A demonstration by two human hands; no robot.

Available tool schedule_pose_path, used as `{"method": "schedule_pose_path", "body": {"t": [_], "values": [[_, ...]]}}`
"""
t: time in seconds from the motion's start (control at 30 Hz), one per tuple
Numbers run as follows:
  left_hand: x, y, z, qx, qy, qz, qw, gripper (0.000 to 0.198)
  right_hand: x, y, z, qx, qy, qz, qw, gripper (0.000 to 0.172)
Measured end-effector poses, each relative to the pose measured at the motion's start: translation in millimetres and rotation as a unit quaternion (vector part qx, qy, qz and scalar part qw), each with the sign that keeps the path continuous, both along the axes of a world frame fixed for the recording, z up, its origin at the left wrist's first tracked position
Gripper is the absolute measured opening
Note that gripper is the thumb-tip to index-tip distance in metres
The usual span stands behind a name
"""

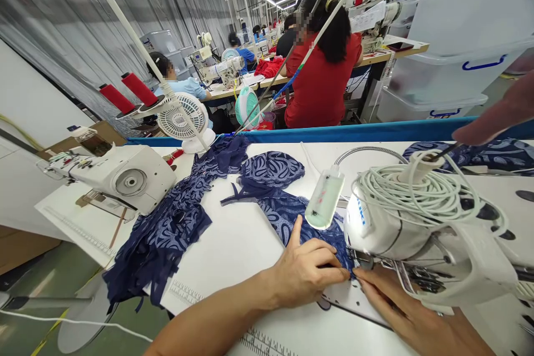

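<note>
My left hand lies flat on a navy patterned fabric piece, fingertips pinching its edge right at the presser foot of the white sewing machine. My right hand comes in from the lower right under the machine head, its fingers touching the same fabric edge near the needle. The needle itself is hidden by the machine head. A padded bra cup of the same print lies just beyond the fabric. A pile of navy cut pieces trails off the table's left edge.
A small LED lamp on a gooseneck hangs over the fabric. Coiled white cable sits on the machine. A second sewing machine, a white fan and red thread cones stand left. Another person's hand reaches in at right.
</note>
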State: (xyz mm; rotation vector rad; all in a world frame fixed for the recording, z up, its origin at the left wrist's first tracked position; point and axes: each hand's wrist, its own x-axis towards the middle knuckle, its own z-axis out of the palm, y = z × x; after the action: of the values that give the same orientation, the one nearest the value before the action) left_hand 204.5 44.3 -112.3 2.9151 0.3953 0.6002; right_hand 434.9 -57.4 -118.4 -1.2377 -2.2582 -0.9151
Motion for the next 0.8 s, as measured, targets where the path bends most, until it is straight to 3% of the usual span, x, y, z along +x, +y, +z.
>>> {"method": "schedule_pose_path", "body": {"t": [0.1,0.17,0.4,0.67,0.8], "values": [[0.2,0.2,-0.8,0.004,0.011,0.000,1.000,0.031,2.4,-0.5,-2.6,0.027,-0.113,0.009,0.993,0.061],[0.4,0.1,-0.5,0.010,0.017,0.001,1.000,0.032,3.8,-0.7,-3.7,0.027,-0.129,0.012,0.991,0.062],[2.9,-0.4,2.3,0.048,0.016,0.001,0.999,0.034,11.1,-5.3,-11.8,0.006,-0.149,0.014,0.989,0.061],[8.0,-0.7,3.1,0.173,-0.056,-0.005,0.983,0.021,2.5,1.6,5.1,0.030,-0.139,0.030,0.989,0.062],[9.2,-0.8,4.4,0.194,-0.072,-0.008,0.978,0.017,1.9,1.2,7.2,0.033,-0.135,0.024,0.990,0.062]]}}
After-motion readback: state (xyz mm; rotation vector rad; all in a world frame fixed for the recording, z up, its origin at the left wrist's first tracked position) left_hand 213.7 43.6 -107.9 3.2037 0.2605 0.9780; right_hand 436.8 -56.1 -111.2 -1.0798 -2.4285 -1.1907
